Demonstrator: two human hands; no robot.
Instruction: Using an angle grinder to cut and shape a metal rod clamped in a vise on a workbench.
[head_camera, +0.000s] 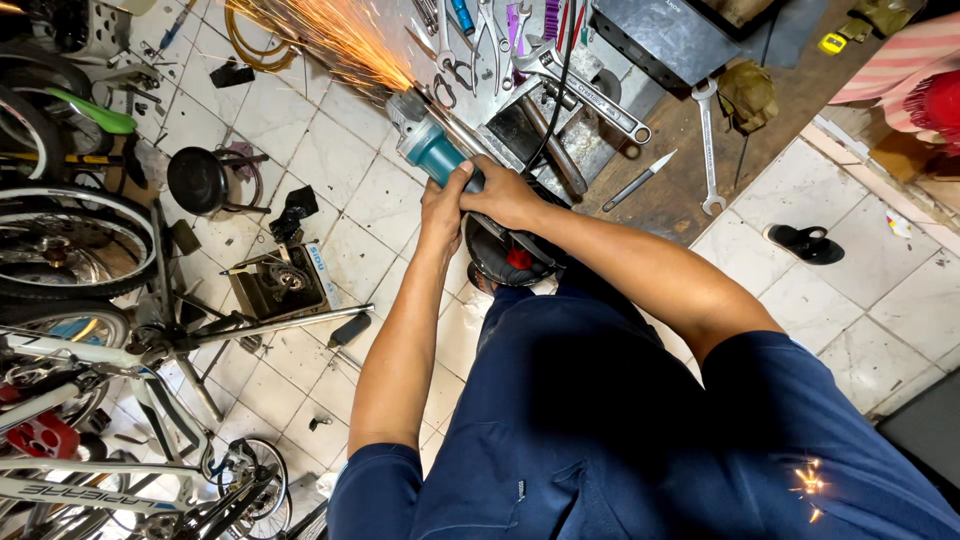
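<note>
Both hands grip one tool: the left hand (443, 205) is closed around the rear of the teal and grey angle grinder (425, 140), and the right hand (503, 195) is wrapped over the same body just beside it, so the two hands are touching each other. The grinder points away from the person, and its front end meets a dark metal piece (470, 135) that lies on the edge of the brown wooden counter (680, 160); I cannot see the disc itself clearly. A fan of orange sparks (330, 35) flies out beyond the hands, to their left, over the white tiled floor (340, 180). In my judgement, to do this cutting or grinding well the person should keep both wrists stiff, press lightly and evenly, and hold the spark stream directed to the bare floor, away from the bicycles (80, 300) that stand far to the left of the hands. The black power cable (560, 80) runs close past the right hand and is better kept out of the sparks. Beyond the right hand, silver spanners (708, 150) and an adjustable wrench (590, 95) lie loose on the counter. As for containers, a dark grey metal box (660, 40) stands further beyond the right hand, but what is inside I cannot tell. A round black stool (200, 180) stands on the floor left of the hands.
</note>
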